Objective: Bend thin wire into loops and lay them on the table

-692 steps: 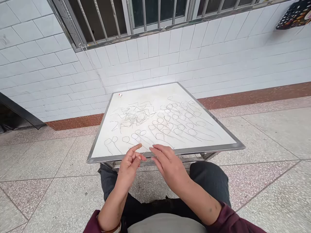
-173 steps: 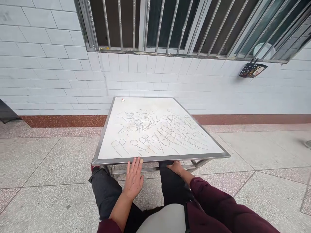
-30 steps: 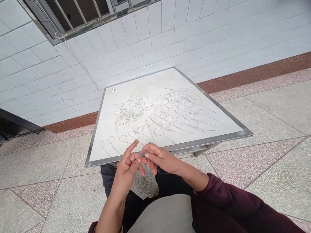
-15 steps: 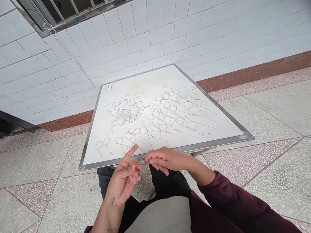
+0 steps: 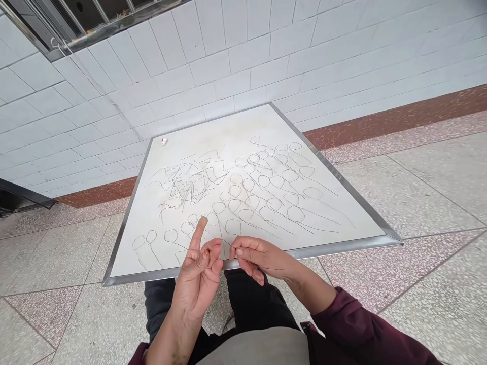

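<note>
— What about the left hand [image 5: 196, 281]?
— Raised in front of the near edge, forefinger stretched upward with a tan wrap at its tip, thumb bent in against the other half-curled fingers. Holding anything? Can't tell.
— And the right hand [image 5: 256, 257]?
— Just beside the left, apart by a small gap. Curled, with thumb closed on forefinger, pinching a thin wire [image 5: 277, 269], judging by the dark strand lying along the wrist. Can't make out the rest of it.
— Now just past the fingertips?
— Looped wires [image 5: 270, 181], round-eyed and long-tailed, spread from the near left to the far right. Farther left, zigzag wires [image 5: 188, 187] in a tangle. All on a white surface [image 5: 213, 126] with a grey metal rim.
— Anything in the far left corner?
— A small red-and-white object [image 5: 164, 142], too tiny to name.
— And beyond?
— A white tiled wall [image 5: 236, 56], with window bars [image 5: 101, 11] at upper left and speckled floor [image 5: 437, 263] all around.
</note>
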{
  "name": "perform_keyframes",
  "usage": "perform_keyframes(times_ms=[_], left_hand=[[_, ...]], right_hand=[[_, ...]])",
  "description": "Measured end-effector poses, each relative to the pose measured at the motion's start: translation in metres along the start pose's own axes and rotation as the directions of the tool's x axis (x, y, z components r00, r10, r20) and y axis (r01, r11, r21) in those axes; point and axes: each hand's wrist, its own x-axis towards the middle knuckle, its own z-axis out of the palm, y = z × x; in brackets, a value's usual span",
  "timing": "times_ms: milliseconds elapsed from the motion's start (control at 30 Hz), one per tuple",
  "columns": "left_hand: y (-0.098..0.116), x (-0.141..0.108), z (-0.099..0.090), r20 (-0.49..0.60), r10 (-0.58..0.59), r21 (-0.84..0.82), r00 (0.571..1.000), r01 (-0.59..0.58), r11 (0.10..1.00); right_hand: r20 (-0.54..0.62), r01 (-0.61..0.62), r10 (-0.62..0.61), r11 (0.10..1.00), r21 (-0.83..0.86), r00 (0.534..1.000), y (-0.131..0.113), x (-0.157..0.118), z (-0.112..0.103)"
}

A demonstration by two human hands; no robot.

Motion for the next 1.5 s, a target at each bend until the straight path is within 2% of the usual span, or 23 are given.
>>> perform_keyframes(times_ms=[100, 233, 333, 567, 733, 833, 900, 933, 967, 1000, 1033, 1067, 1100, 1167, 1267, 1367, 1433, 1500], left_hand=[[-0.004, 0.009, 0.008, -0.010, 0.021, -0.004, 1.000, -0.021, 1.000], [-0.006, 0.014, 0.022, 0.032, 0.057, 0.153, 0.998, -0.061, 0.986], [-0.006, 0.013, 0.027, 0.066, 0.076, 0.249, 0.995, -0.090, 0.964], [-0.011, -0.003, 0.015, 0.037, 0.129, 0.455, 0.991, -0.132, 0.881], [0.000, -0.023, 0.006, -0.038, 0.227, 0.527, 0.973, -0.173, 0.832], [0.009, -0.033, -0.001, -0.073, 0.284, 0.540, 0.956, -0.202, 0.817], [0.014, -0.039, -0.005, -0.079, 0.292, 0.533, 0.953, -0.207, 0.820], [0.016, -0.042, -0.007, -0.076, 0.290, 0.527, 0.954, -0.209, 0.824], [0.018, -0.045, -0.008, -0.070, 0.283, 0.520, 0.956, -0.208, 0.829], [0.020, -0.048, -0.008, -0.064, 0.274, 0.510, 0.960, -0.205, 0.836], [0.021, -0.052, -0.008, -0.056, 0.260, 0.496, 0.964, -0.199, 0.845], [0.023, -0.055, -0.006, -0.047, 0.243, 0.480, 0.969, -0.192, 0.856], [0.024, -0.059, -0.005, -0.035, 0.220, 0.461, 0.975, -0.180, 0.869], [0.027, -0.067, -0.002, -0.004, 0.169, 0.422, 0.986, -0.151, 0.894], [0.031, -0.074, -0.001, 0.035, 0.129, 0.372, 0.991, -0.133, 0.919], [0.033, -0.075, -0.003, 0.019, 0.159, 0.323, 0.987, -0.156, 0.934], [0.033, -0.074, -0.006, 0.003, 0.188, 0.287, 0.982, -0.181, 0.941], [0.032, -0.073, -0.007, 0.009, 0.204, 0.260, 0.979, -0.199, 0.945]], right_hand=[[-0.047, -0.003, 0.005, 0.998, 0.059, 0.999, 0.004, 0.002, 0.001], [-0.144, 0.001, 0.021, 0.988, 0.155, 0.989, 0.010, 0.003, 0.005], [-0.175, 0.001, 0.033, 0.981, 0.196, 0.984, 0.014, 0.000, 0.006], [-0.203, 0.050, -0.001, 0.970, 0.237, 0.979, 0.025, -0.002, 0.013], [-0.220, 0.076, -0.019, 0.965, 0.252, 0.975, 0.039, 0.006, 0.020], [-0.244, 0.044, -0.005, 0.987, 0.152, 0.970, 0.044, 0.005, 0.032], [-0.260, 0.105, -0.124, 0.991, -0.086, 0.958, 0.042, 0.001, 0.044], [-0.274, 0.185, -0.253, 0.950, -0.253, 0.928, 0.038, -0.001, 0.049], [-0.282, 0.273, -0.419, 0.857, -0.438, 0.863, 0.032, -0.003, 0.055], [-0.254, 0.332, -0.580, 0.713, -0.617, 0.774, 0.026, -0.003, 0.059], [-0.194, 0.341, -0.690, 0.557, -0.757, 0.697, 0.020, -0.002, 0.063], [-0.124, 0.321, -0.750, 0.419, -0.849, 0.650, 0.014, 0.000, 0.065], [-0.061, 0.296, -0.773, 0.312, -0.903, 0.631, 0.009, 0.003, 0.067], [0.021, 0.269, -0.756, 0.206, -0.941, 0.654, 0.004, 0.011, 0.071], [0.057, 0.253, -0.683, 0.190, -0.949, 0.728, 0.010, 0.020, 0.077], [0.028, 0.176, -0.627, 0.176, -0.969, 0.779, 0.022, 0.021, 0.085], [0.055, 0.169, -0.622, 0.126, -0.977, 0.781, 0.029, 0.021, 0.088], [0.116, 0.195, -0.645, 0.051, -0.980, 0.755, 0.035, 0.022, 0.089]])
